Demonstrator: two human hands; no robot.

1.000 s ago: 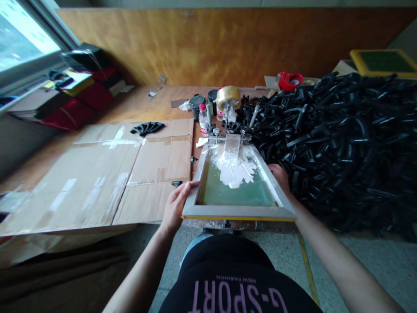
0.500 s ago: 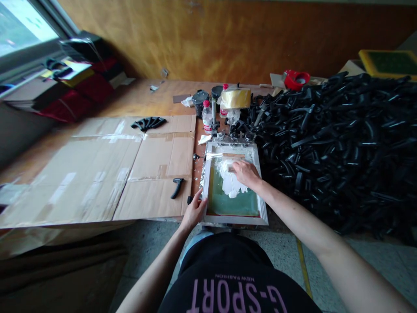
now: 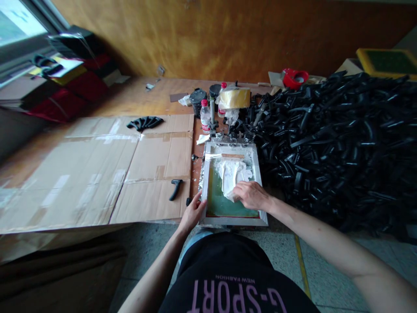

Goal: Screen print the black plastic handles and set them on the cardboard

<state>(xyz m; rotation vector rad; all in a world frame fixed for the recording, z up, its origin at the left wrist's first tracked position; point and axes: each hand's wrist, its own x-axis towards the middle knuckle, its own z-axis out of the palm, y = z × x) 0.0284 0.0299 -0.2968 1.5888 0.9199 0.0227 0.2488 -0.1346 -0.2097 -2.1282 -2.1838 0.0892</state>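
A silk-screen frame point(image 3: 262, 191) with pale metal sides and a green mesh point(image 3: 216, 208) lies flat at the table's front edge. White ink point(image 3: 230, 174) is smeared over the mesh's middle and upper part. My right hand point(image 3: 252, 194) is closed on a small squeegee point(image 3: 232, 196), mostly hidden by the fingers, at the lower end of the ink. My left hand point(image 3: 194, 211) grips the frame's left side near its front corner. Across the frame's far end lies a wooden strip point(image 3: 233, 156). What lies under the screen is hidden.
Flattened cardboard point(image 3: 91, 174) covers the left, bearing one black handle-shaped part point(image 3: 176, 189) and a row of similar parts point(image 3: 145, 123). A large heap of black parts point(image 3: 335, 152) fills the right. Behind the frame stand a bottle point(image 3: 205, 116), a black tub point(image 3: 198, 102) and yellow tape point(image 3: 235, 98).
My right hand has pulled the squeegee toward me, from the upper mesh to the lower part, spreading the white ink. My left hand stays at the frame's left side.
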